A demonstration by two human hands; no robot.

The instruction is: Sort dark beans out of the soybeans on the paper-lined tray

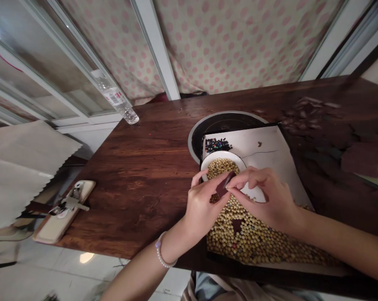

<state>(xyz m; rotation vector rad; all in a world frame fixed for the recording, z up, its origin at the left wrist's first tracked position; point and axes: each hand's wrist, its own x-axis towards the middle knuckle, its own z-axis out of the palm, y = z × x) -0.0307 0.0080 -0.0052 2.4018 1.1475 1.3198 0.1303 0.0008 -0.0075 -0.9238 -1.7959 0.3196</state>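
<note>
- Left hand: thumb and fingers closed on a dark brown sliver; pearl bracelet on the wrist.
- Right hand: thumb and forefinger pinched on the same sliver from the opposite side.
- Hand state: both hands together, clamped on the sliver, fingertips meeting at it.
- Sliver position: between the two hands, above the soybeans. Part of it hidden by fingers.
- Probable reason for the grip: a thin piece, so a two-handed fingertip pinch likely gives firm control and keeps it up off the beans.
- Below both hands: soybeans spread in a broad layer over a white sheet, with a few coloured beads among them. Spreading probably leaves each bean easy to see.
- Between and below the hands: a second dark brown piece, lying on the soybeans.
- Just beyond the left hand's fingertips: white bowl of soybeans, on the sheet, within easy reach.
- Beyond the bowl: small heap of dark beads on the sheet, seemingly kept apart from the soybeans.
- Beyond and right of the right hand: dark brown fragments scattered on the wooden table, well apart from the sheet.
</note>
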